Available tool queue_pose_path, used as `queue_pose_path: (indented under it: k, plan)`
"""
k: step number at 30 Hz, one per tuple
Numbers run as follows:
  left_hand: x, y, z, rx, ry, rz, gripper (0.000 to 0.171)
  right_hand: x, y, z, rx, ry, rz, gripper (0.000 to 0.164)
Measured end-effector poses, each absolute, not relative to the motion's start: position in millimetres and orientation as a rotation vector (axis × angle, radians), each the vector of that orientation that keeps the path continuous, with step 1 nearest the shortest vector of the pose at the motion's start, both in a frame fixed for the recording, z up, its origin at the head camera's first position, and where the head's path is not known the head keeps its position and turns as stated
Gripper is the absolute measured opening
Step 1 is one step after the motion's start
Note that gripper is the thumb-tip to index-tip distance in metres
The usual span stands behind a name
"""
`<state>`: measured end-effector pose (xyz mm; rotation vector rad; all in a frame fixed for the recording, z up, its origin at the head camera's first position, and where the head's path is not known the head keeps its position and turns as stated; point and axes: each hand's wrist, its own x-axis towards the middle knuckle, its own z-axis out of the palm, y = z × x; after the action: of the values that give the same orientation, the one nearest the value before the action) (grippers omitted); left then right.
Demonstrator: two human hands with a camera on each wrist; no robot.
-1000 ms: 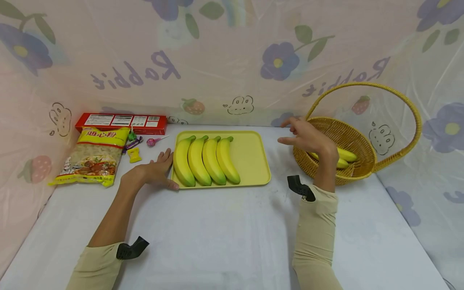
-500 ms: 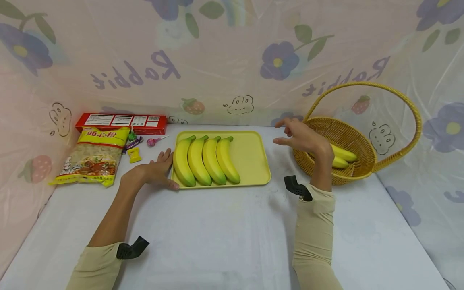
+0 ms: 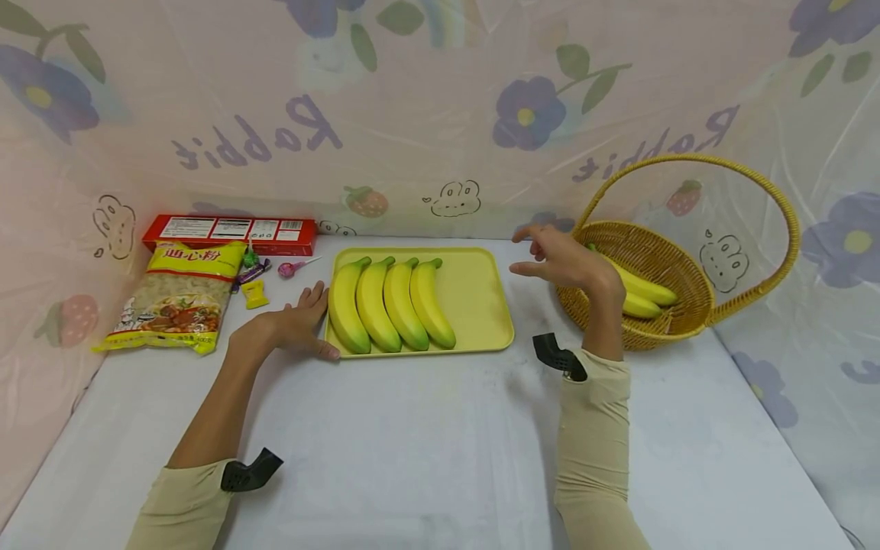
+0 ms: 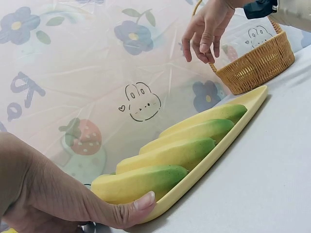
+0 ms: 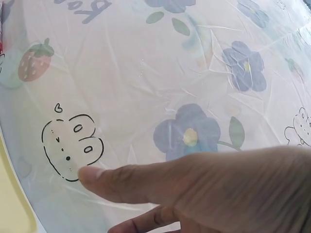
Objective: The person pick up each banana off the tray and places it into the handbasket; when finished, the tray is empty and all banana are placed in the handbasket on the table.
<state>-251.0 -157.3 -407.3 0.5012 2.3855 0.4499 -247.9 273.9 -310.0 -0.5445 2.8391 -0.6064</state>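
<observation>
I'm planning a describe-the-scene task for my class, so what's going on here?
A person's left grip rests against the left end of a yellow tray. Four bananas lie side by side on it. The right grip hangs beside the wicker basket, holding nothing; at least two more bananas lie inside. A food bag, red box and small sweets sit at the left.
</observation>
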Motion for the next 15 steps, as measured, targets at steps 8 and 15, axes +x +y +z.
queue_pose_path:
  k: [8,15]
  plan:
    - [-249.7,-157.4,-407.5,0.504,2.396,0.45,0.131,-248.8,266.3,-310.0,-0.525,2.815,-0.585,0.051]
    - [-249.9,-156.5,-405.5,0.502,2.396,0.428,0.13,-250.4,264.1,-311.5,-0.55,2.806,-0.596,0.051]
